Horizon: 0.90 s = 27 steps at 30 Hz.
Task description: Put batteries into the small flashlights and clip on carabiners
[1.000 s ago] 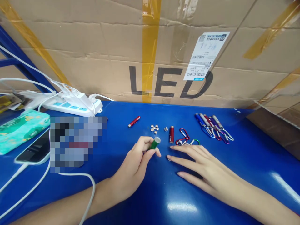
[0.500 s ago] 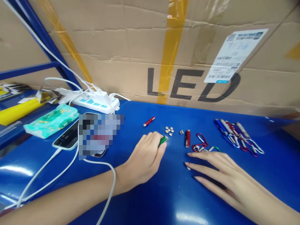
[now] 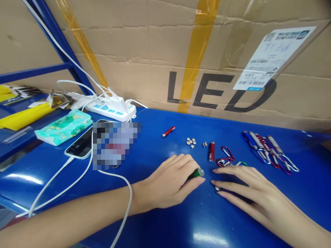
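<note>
My left hand (image 3: pixel 173 181) is closed around a green flashlight tube (image 3: pixel 197 173), most of it hidden in the fingers, its round silver-coloured end facing right. My right hand (image 3: pixel 248 193) hovers low over the table with fingers stretched and apart. A small silver part (image 3: pixel 217 188) lies at its fingertips; whether they touch it I cannot tell. Just beyond sit a red flashlight tube (image 3: pixel 211 151) standing on end or tilted, a red carabiner clip (image 3: pixel 227 155) and a small metal piece (image 3: pixel 204 144). Several button cells (image 3: pixel 191 141) lie in a cluster, near a thin red flashlight (image 3: pixel 168 132).
Several keychain flashlights with carabiners (image 3: pixel 269 148) lie at the right. On the left are a phone (image 3: pixel 80 144), a tissue pack (image 3: pixel 63 127), a white power strip (image 3: pixel 111 109) and a white cable (image 3: pixel 128 206) crossing my left forearm. A large cardboard box (image 3: pixel 144 51) stands behind.
My left hand has moved right and closer to me with the green tube, towards my right hand. The right fingers have drawn slightly closer around the small silver part. The view has shifted a little.
</note>
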Tool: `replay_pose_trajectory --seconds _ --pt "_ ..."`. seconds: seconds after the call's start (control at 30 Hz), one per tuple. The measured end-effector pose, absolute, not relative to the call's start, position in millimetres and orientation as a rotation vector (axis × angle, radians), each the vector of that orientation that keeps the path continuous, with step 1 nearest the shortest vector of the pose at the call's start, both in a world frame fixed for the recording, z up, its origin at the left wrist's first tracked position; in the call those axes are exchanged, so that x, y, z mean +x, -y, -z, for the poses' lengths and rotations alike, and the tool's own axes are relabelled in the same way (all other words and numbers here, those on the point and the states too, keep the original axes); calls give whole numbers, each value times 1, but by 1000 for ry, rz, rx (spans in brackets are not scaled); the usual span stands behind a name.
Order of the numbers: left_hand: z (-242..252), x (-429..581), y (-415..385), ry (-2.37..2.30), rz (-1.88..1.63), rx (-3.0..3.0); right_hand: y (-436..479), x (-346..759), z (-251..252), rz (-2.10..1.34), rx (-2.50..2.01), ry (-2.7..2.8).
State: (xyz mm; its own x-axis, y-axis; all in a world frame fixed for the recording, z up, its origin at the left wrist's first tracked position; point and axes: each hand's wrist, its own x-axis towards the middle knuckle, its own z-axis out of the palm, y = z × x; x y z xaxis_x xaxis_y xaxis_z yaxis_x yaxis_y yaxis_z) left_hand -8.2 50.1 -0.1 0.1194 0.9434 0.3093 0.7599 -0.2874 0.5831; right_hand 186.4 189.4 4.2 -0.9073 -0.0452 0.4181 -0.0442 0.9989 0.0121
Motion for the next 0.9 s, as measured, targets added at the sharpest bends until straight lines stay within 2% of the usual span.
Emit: replay_pose_trajectory --seconds 0.3,0.57,0.9 --pt "6 -11 -54 -1700 -921 2151 -196 191 9 -253 -77 2754" --pt "4 -9 -54 -1672 -983 2097 -185 193 3 -343 -124 2807" --pt "5 -2 -56 -1557 -833 2145 -167 192 -9 -491 -119 2386"
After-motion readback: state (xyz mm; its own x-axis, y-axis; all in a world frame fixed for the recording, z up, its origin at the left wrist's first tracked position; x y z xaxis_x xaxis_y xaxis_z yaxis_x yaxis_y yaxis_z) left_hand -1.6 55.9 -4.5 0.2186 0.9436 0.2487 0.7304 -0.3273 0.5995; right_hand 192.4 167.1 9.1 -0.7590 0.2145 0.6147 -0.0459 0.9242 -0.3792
